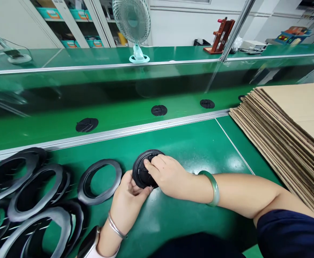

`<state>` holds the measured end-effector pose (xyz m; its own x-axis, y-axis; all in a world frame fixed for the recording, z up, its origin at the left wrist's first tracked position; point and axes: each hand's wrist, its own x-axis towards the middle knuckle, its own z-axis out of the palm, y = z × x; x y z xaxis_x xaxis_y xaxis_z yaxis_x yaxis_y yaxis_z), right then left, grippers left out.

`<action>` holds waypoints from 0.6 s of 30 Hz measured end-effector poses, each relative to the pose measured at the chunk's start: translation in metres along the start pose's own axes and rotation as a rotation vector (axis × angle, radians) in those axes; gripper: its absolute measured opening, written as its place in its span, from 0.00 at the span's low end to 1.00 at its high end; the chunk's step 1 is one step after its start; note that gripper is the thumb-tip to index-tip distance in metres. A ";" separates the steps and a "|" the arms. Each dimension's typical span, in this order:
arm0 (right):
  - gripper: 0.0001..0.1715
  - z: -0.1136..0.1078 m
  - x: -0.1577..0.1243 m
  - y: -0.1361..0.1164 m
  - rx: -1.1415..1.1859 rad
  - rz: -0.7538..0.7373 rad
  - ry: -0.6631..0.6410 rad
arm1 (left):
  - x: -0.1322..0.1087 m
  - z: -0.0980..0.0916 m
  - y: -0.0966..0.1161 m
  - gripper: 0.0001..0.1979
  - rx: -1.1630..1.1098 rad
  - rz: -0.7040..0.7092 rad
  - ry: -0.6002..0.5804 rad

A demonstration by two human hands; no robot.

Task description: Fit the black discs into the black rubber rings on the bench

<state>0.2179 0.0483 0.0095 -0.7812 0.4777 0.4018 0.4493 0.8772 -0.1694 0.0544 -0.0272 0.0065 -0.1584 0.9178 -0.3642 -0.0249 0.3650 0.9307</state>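
Note:
My left hand (131, 197) is closed round the lower left edge of a black round plastic part (140, 172), which it holds tilted above the green worktop. Over the middle of that part my right hand (167, 175) has its fingers curled, gripping its ribbed centre disc; the fingertips are partly hidden. A black plastic ring (114, 172) lies flat just left of my left hand. Farther left, several larger-looking black rings (57, 218) are heaped loosely on the worktop.
A tall stack of cardboard sheets (293, 125) stands at the right. Beyond a metal rail (146, 131), a green belt carries several black discs (159, 110). On a shelf behind stand a fan (138, 53) and a reddish-brown press-like stand (221, 37).

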 end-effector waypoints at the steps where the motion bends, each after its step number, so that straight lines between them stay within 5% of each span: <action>1: 0.22 -0.001 0.000 0.001 0.023 -0.010 0.001 | 0.001 0.000 0.001 0.29 -0.014 -0.003 0.002; 4: 0.22 -0.005 0.002 0.005 0.181 0.029 0.101 | 0.002 0.000 0.003 0.29 -0.076 0.009 0.015; 7: 0.26 -0.005 0.006 0.013 0.397 0.287 0.231 | 0.004 0.001 0.003 0.28 -0.116 0.046 0.039; 10: 0.19 0.002 0.010 0.020 0.602 0.503 0.190 | 0.003 0.003 0.001 0.28 -0.109 0.087 0.048; 14: 0.05 0.012 0.013 0.024 0.760 0.589 0.188 | 0.003 0.003 -0.006 0.28 -0.012 0.116 0.057; 18: 0.05 0.017 0.014 0.025 0.842 0.623 0.250 | 0.005 0.003 -0.011 0.30 0.018 0.093 0.036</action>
<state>0.2103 0.0780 -0.0047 -0.3647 0.9121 0.1871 0.2202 0.2797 -0.9345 0.0568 -0.0263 -0.0057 -0.1948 0.9416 -0.2748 0.0089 0.2819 0.9594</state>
